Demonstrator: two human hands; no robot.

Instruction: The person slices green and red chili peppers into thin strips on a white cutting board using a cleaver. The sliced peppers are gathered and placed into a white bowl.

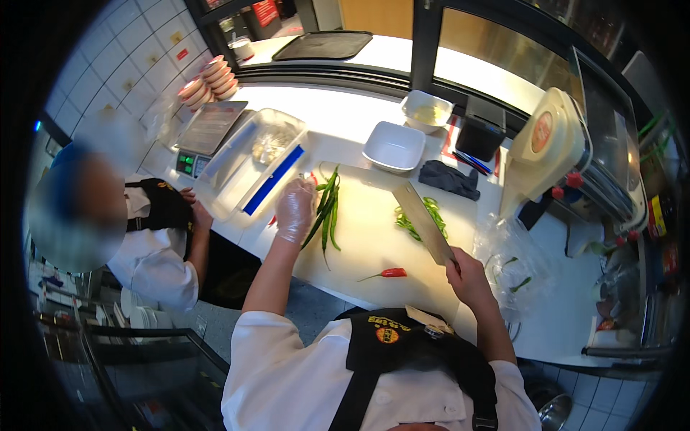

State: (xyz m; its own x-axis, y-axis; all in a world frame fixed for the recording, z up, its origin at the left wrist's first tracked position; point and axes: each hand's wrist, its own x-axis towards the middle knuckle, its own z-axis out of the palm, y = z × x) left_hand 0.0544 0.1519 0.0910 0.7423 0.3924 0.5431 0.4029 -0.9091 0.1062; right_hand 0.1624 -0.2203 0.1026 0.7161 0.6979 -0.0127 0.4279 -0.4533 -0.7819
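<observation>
My left hand, in a clear plastic glove, is at the left end of the cutting board, against a bunch of long green chili peppers. Bits of red pepper show around it; whether its fingers grip anything is hidden. My bare right hand holds a cleaver by the handle, its blade slanting over the board beside sliced green pepper. A cut piece of red chili pepper with its stem lies near the board's front edge.
White bowls and a dark cloth sit behind the board. Left are a clear plastic bin, a digital scale and a co-worker. To the right lie a plastic bag and a cream-coloured machine.
</observation>
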